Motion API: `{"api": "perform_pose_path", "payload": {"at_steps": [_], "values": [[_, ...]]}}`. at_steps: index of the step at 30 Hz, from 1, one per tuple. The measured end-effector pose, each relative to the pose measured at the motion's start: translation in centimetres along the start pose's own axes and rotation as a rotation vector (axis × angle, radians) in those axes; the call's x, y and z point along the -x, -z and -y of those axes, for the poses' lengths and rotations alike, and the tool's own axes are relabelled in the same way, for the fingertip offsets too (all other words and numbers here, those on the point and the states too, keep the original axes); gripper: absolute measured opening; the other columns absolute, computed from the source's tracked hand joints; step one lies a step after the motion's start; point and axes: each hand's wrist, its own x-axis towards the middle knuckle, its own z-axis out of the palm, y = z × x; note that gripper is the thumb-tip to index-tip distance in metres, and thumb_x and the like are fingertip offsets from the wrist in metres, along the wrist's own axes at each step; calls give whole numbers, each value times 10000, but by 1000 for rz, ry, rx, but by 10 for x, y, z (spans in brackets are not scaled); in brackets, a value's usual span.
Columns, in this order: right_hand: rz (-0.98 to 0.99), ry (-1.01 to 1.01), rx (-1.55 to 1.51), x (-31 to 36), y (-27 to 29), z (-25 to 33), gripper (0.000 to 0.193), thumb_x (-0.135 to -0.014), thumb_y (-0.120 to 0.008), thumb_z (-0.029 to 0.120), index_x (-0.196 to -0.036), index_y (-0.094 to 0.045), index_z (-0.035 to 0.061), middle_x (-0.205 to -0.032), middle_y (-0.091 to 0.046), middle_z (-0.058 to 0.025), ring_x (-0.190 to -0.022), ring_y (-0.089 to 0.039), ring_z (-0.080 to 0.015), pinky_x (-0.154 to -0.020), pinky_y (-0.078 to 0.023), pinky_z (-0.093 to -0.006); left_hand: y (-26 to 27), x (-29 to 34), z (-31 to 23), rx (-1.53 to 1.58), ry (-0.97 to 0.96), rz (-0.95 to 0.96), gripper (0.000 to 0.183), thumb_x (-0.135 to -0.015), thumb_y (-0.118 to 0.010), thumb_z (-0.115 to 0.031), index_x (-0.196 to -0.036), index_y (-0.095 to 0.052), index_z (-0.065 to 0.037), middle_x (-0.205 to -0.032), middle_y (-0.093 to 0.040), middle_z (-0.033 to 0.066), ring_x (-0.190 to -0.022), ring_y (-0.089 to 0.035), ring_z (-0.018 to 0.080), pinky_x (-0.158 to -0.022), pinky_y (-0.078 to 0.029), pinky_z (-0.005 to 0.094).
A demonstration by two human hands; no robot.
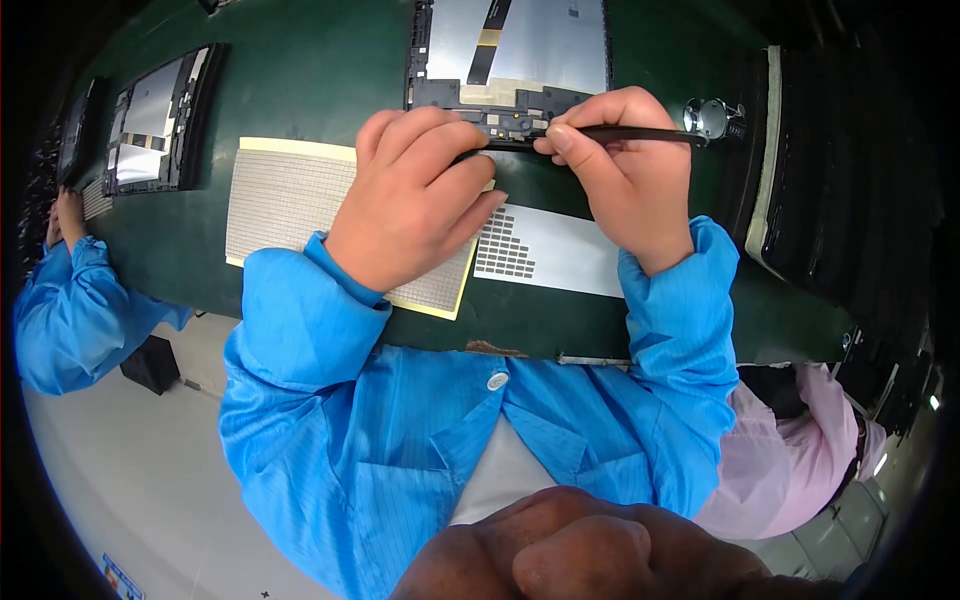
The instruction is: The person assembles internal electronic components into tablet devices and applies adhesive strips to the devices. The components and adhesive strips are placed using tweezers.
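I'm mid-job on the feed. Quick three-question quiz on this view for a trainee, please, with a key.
1. True or false: the right hand holds a slim black tool.
2. The small dark rectangles in the staggered block are on: A, the gridded sheet; B, the white sheet; C, the green table.
3. Fill the gap: the round shiny object lies to the ___ of the right hand.

Key: 1, true; 2, B; 3, right.

Blue striped jacket (410, 420), pale round button (497, 381), white undershirt (503, 472)
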Motion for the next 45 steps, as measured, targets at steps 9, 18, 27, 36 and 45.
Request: {"api": "perform_pose_path", "payload": {"at_steps": [9,18,27,36,45], "values": [[-94,15,-70,-2,10,0,127,-819,-636,0,-890,-536,-33,-817,-593,-112,-755,-638,-179,-659,-522,-261,4,-2,9,9,127,-95,249,-697,-700,-109,-916,-590,-65,-982,-574,85,-968,-536,258,-874,-358,404],[-395,-96,-529,-7,25,-25,129,-875,-582,48,-977,-504,35,-863,-593,-107,-755,-621,-198,-712,-502,-324,14,-28,16,535,736,-103,526,-829,-649,-221,-1170,-474,140,-1042,-590,230,-946,-585,227,-796,-490,313],[-312,-99,-699,-8,45,-40,103,-892,-570,78,-977,-514,59,-884,-604,-85,-751,-596,-165,-793,-492,-336,0,-49,31,1157,967,-217,483,-722,-713,-176,-1030,-536,151,-887,-626,195,-735,-639,224,-641,-525,321],[-189,-40,-862,1,50,-34,69,-933,-505,124,-971,-536,74,-905,-617,-53,-795,-621,-149,-837,-498,-380,42,-8,3,1391,949,-357,430,-793,-610,-61,-1158,-434,83,-1070,-577,183,-865,-629,228,-747,-538,348],[-193,-185,-745,-1,29,-30,68,-904,-543,80,-959,-503,86,-876,-585,-65,-745,-604,-186,-776,-498,-375,111,94,36,1311,914,-1022,274,-883,-513,-97,-1124,-489,32,-1057,-601,159,-918,-630,274,-828,-525,389]]}}
